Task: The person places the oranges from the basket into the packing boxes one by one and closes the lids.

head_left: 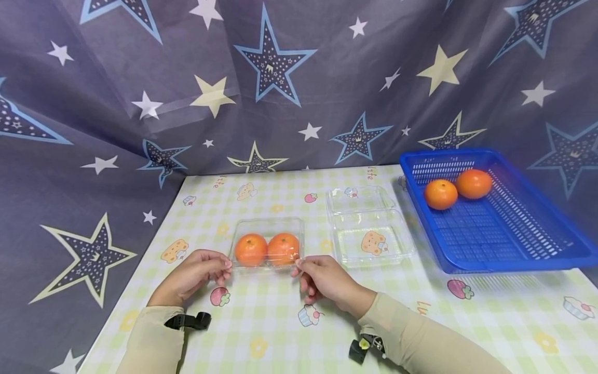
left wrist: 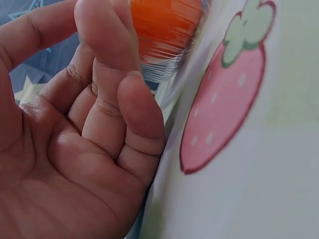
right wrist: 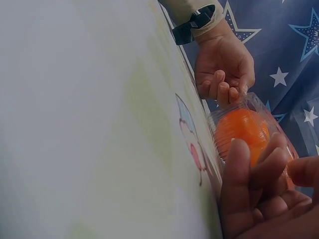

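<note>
A clear plastic clamshell box [head_left: 268,224] sits on the table with its lid over two oranges, the left orange [head_left: 250,250] and the right orange [head_left: 283,249], side by side. At the box's front left corner, my left hand [head_left: 195,272] pinches the edge between thumb and fingers. My right hand [head_left: 330,280] pinches the front right corner the same way, its other fingers curled below. In the right wrist view, the ribbed side of the box shows between both hands, with an orange [right wrist: 241,130] behind it.
To the right lies a second clear clamshell box [head_left: 374,217], spread open. Beyond it a blue plastic basket [head_left: 518,266] holds two more oranges [head_left: 440,194]. A checked cloth [head_left: 261,317] covers the table, and a star-patterned curtain [head_left: 322,104] hangs along its back edge.
</note>
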Available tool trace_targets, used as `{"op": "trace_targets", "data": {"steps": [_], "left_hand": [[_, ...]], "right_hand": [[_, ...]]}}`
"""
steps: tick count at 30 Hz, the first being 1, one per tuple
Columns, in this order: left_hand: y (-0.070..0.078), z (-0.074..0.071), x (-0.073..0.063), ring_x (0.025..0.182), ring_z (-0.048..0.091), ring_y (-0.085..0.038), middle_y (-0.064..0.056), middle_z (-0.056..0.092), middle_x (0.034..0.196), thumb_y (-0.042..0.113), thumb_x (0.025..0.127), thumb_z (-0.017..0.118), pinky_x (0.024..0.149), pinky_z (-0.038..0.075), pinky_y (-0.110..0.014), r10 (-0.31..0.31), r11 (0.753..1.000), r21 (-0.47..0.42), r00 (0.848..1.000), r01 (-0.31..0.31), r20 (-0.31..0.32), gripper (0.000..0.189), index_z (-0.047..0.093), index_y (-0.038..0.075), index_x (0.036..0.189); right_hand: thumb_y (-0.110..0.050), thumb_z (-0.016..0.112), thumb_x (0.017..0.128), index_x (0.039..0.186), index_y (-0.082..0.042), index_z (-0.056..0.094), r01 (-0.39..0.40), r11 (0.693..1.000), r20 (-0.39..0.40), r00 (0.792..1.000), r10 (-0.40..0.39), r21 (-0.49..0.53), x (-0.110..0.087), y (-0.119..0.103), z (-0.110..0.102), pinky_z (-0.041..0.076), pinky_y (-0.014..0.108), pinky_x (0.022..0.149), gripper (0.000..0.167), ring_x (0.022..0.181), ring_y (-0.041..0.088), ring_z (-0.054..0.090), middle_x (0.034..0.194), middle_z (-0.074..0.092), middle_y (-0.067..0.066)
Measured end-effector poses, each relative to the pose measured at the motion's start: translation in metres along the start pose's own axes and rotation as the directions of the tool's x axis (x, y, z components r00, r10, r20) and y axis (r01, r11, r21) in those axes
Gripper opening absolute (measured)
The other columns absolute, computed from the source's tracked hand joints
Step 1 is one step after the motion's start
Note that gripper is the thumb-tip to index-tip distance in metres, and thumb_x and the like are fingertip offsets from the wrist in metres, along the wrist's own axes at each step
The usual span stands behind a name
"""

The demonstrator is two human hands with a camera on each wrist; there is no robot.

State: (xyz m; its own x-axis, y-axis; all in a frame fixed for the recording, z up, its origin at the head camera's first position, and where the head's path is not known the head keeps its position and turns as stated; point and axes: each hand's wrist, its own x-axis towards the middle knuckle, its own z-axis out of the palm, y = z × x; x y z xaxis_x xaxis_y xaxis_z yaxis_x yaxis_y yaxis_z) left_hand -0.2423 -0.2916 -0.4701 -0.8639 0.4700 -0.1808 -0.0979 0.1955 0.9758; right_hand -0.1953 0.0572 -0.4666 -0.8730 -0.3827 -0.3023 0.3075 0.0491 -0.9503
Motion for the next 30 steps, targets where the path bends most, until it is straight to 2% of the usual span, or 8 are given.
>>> {"op": "trace_targets", "data": {"steps": [8, 13, 18, 21, 25, 30], "left_hand": [[0.0004, -0.0010, 0.0014, 0.069, 0.070, -0.009, 0.000, 0.075, 0.082, 0.008, 0.103, 0.058, 0.074, 0.059, -0.028, -0.030, 0.999, -0.026, 0.999, 0.029, -0.022, 0.027, 0.064, -0.018, 0.108], [0.0011, -0.0003, 0.0023, 0.067, 0.068, -0.008, 0.000, 0.074, 0.081, 0.009, 0.102, 0.059, 0.071, 0.058, -0.025, -0.058, 0.997, -0.048, 0.998, 0.057, -0.033, 0.026, 0.064, -0.016, 0.108], [0.0031, 0.0005, 0.0024, 0.065, 0.068, -0.008, 0.001, 0.074, 0.081, 0.008, 0.102, 0.060, 0.070, 0.058, -0.024, -0.067, 0.996, -0.058, 0.997, 0.064, -0.042, 0.019, 0.067, -0.010, 0.104], [0.0040, 0.0012, 0.0024, 0.064, 0.067, -0.008, 0.000, 0.074, 0.081, 0.008, 0.102, 0.060, 0.069, 0.058, -0.025, -0.064, 0.996, -0.061, 0.997, 0.062, -0.046, 0.017, 0.068, -0.007, 0.102], [0.0034, 0.0012, 0.0026, 0.065, 0.067, -0.008, 0.000, 0.074, 0.081, 0.010, 0.102, 0.061, 0.069, 0.058, -0.025, -0.057, 0.996, -0.070, 0.997, 0.054, -0.051, 0.019, 0.068, -0.008, 0.103], [0.0003, -0.0025, -0.0001, 0.073, 0.070, -0.009, -0.002, 0.075, 0.087, 0.008, 0.103, 0.059, 0.072, 0.060, -0.026, -0.032, 0.995, -0.100, 0.998, 0.027, -0.050, 0.015, 0.070, -0.003, 0.104]], "right_hand": [[-0.034, 0.057, 0.105, 0.112, 0.001, 0.070, 0.001, 1.000, 0.010, 1.000, -0.001, -0.012, -0.0011, -0.0012, -0.0006, 0.054, 0.027, 0.051, 0.038, 0.050, 0.012, 0.054, 0.064, 0.058, 0.000], [-0.034, 0.058, 0.105, 0.112, 0.001, 0.070, 0.002, 1.000, 0.010, 1.000, -0.002, -0.013, -0.0010, -0.0007, -0.0002, 0.054, 0.027, 0.051, 0.038, 0.049, 0.012, 0.053, 0.064, 0.058, 0.000], [-0.035, 0.057, 0.105, 0.113, 0.001, 0.070, 0.002, 1.000, 0.015, 1.000, -0.002, -0.014, -0.0006, -0.0001, -0.0006, 0.054, 0.027, 0.051, 0.038, 0.050, 0.012, 0.054, 0.064, 0.058, 0.000], [-0.034, 0.057, 0.106, 0.114, 0.001, 0.069, 0.007, 1.000, 0.019, 1.000, -0.007, -0.017, -0.0009, -0.0002, -0.0008, 0.055, 0.028, 0.051, 0.039, 0.050, 0.013, 0.055, 0.065, 0.058, 0.001], [-0.035, 0.056, 0.106, 0.115, 0.002, 0.068, 0.014, 1.000, 0.024, 1.000, -0.014, -0.014, -0.0011, -0.0006, -0.0011, 0.056, 0.029, 0.052, 0.039, 0.050, 0.013, 0.056, 0.066, 0.059, 0.001], [-0.034, 0.056, 0.106, 0.118, 0.002, 0.066, 0.006, 1.000, 0.031, 0.999, -0.006, -0.004, -0.0002, 0.0004, -0.0016, 0.057, 0.029, 0.054, 0.039, 0.050, 0.013, 0.057, 0.067, 0.059, 0.001]]}}
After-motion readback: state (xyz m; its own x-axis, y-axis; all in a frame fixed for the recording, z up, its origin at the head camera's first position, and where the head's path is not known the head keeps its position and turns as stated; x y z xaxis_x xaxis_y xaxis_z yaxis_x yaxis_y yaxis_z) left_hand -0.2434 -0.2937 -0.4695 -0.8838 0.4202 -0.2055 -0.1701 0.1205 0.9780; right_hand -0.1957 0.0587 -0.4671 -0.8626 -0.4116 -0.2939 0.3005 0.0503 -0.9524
